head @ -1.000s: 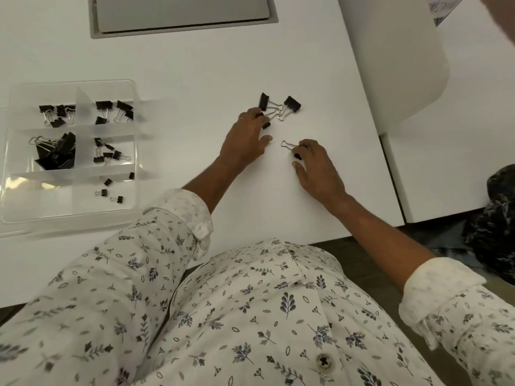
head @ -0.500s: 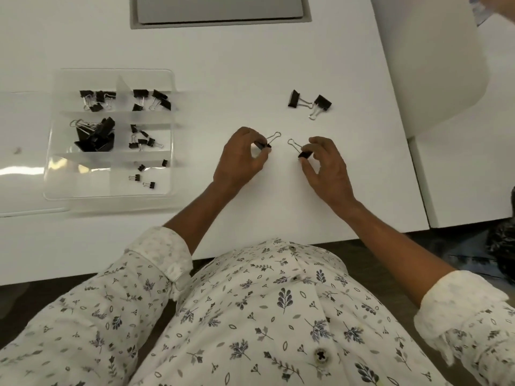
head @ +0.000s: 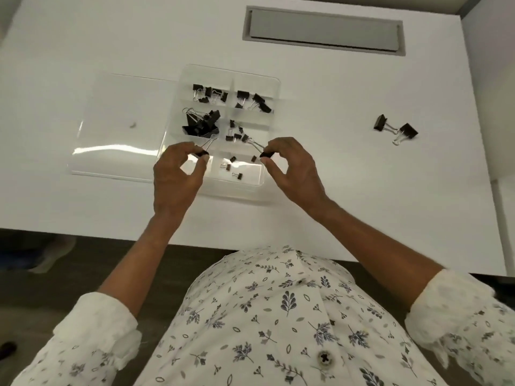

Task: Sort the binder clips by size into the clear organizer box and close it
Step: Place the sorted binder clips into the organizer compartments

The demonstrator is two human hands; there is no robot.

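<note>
The left hand [head: 175,176], fingers curled, has its grip clamped on 1 binder clip [head: 202,154], handles slanting away-right. The right hand [head: 295,168] pinches a second clip [head: 267,154], handles slanting away-left. Both are over the organizer box [head: 231,188]. 2 loose clips [head: 397,129] lie far right on the worktop [head: 334,190].

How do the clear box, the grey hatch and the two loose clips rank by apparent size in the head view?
1. Clear box
2. Grey hatch
3. Loose clips: they look alike, so neither ranks above the other.
</note>
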